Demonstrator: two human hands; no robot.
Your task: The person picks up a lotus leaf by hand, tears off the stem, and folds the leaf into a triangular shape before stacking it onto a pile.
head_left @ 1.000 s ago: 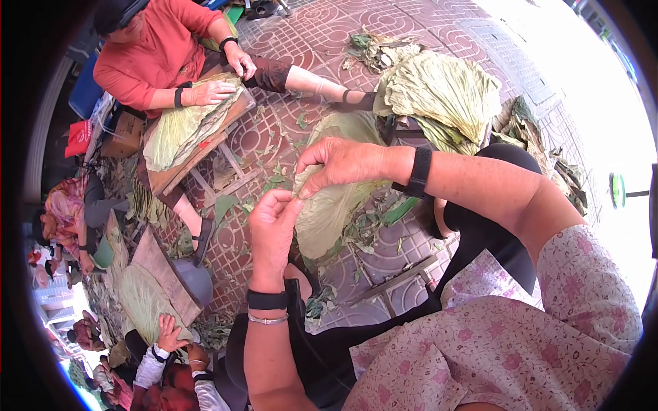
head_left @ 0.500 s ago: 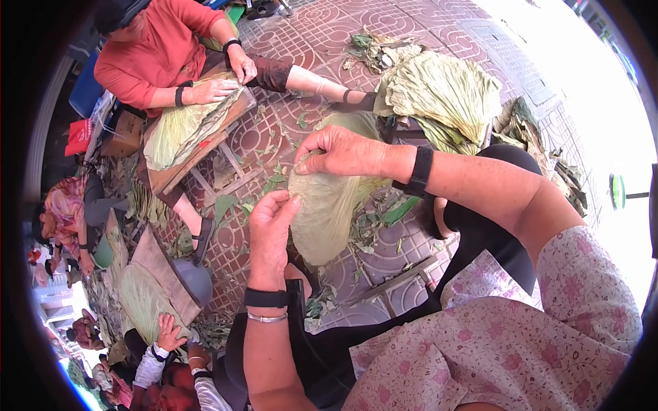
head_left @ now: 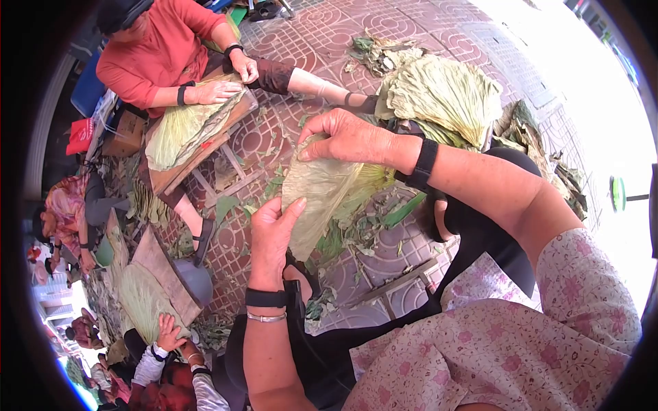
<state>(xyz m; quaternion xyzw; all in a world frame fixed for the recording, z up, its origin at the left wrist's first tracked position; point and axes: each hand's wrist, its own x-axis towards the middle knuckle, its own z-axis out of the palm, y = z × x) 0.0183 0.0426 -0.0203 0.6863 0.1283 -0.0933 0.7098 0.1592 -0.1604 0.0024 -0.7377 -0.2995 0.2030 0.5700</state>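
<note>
A pale green, dried lotus leaf (head_left: 319, 195) hangs between my two hands, its veins fanning out from a yellowish gathered end at the right. My right hand (head_left: 353, 140) pinches the leaf's upper edge between thumb and fingers. Lower and to the left, my left hand (head_left: 271, 233) grips the left edge, thumb upward. Behind the leaf, green scraps lie on the patterned paving. A thick stack of similar dried leaves (head_left: 442, 99) stands beyond my right forearm.
A person in a red top (head_left: 161, 58) presses leaves on a tilted wooden board (head_left: 199, 154). Another person's hand (head_left: 169, 333) rests by a leaf at a second board (head_left: 161, 264). A low wooden frame (head_left: 394, 284) is near my legs. Darker leaves (head_left: 524, 133) lie at right.
My right hand has risen slightly, and the leaf has tilted, showing more of its gathered yellowish end. My left hand keeps its place at the edge.
</note>
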